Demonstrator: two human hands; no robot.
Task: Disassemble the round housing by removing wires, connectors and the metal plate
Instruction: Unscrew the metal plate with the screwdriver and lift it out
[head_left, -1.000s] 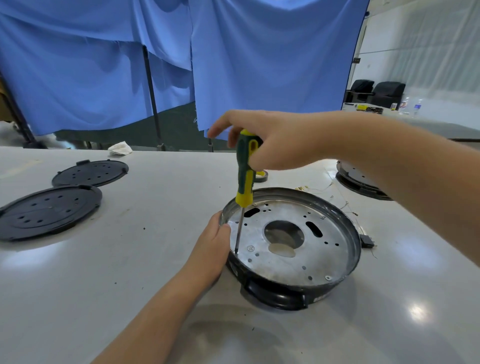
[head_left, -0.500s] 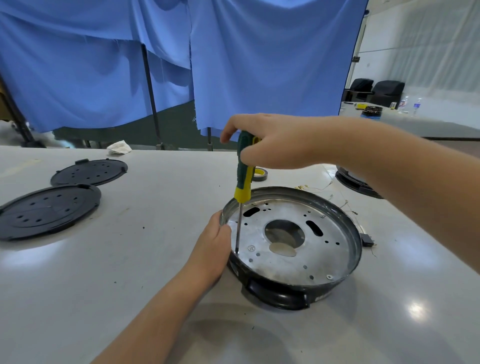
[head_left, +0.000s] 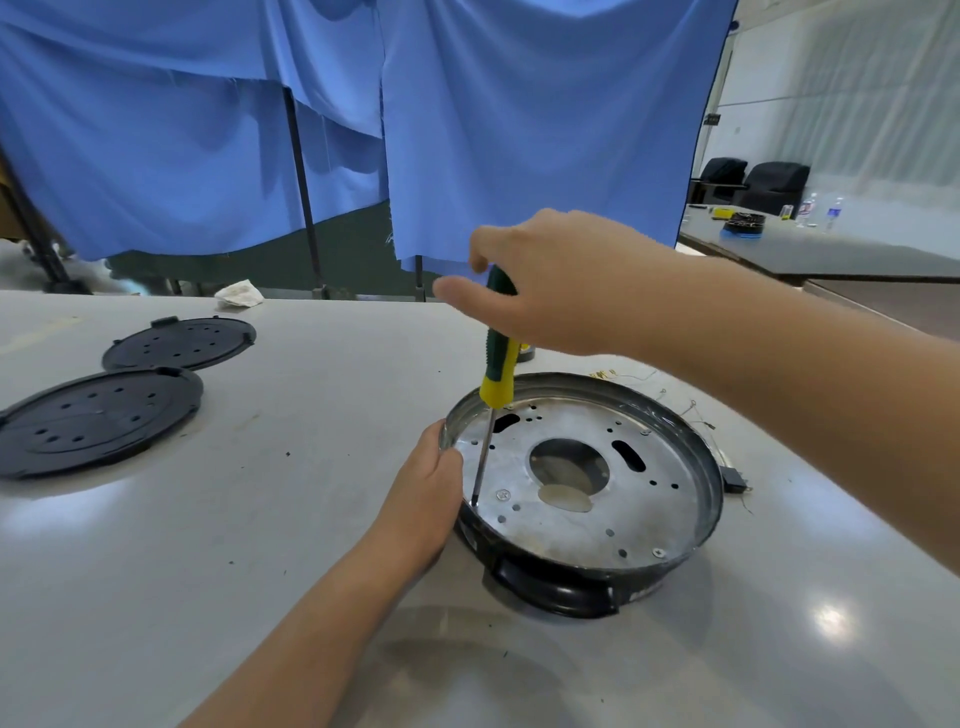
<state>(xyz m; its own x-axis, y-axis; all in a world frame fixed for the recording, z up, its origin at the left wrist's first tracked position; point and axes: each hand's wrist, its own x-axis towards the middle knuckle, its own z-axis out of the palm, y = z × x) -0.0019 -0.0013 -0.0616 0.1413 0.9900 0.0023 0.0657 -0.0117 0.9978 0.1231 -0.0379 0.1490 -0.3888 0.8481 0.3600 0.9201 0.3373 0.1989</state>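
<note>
A round black housing (head_left: 561, 587) sits on the grey table, and a silver metal plate (head_left: 649, 499) with holes and slots lies inside it. My left hand (head_left: 423, 493) grips the housing's left rim. My right hand (head_left: 540, 280) holds the top of a green and yellow screwdriver (head_left: 496, 369), which stands nearly upright. Its tip rests at the plate's left edge, beside a screw (head_left: 502, 494). Thin loose wires (head_left: 691, 410) and a small black connector (head_left: 733, 479) lie on the table just right of the housing.
Two black round perforated covers (head_left: 93, 421) (head_left: 182, 343) lie on the table at the left. A crumpled white rag (head_left: 240, 293) sits at the far edge. Blue curtains hang behind. A second table with bottles stands at the right rear.
My right hand has turned on the screwdriver handle, its fingers shifting round it. The left hand and housing have stayed in place.
</note>
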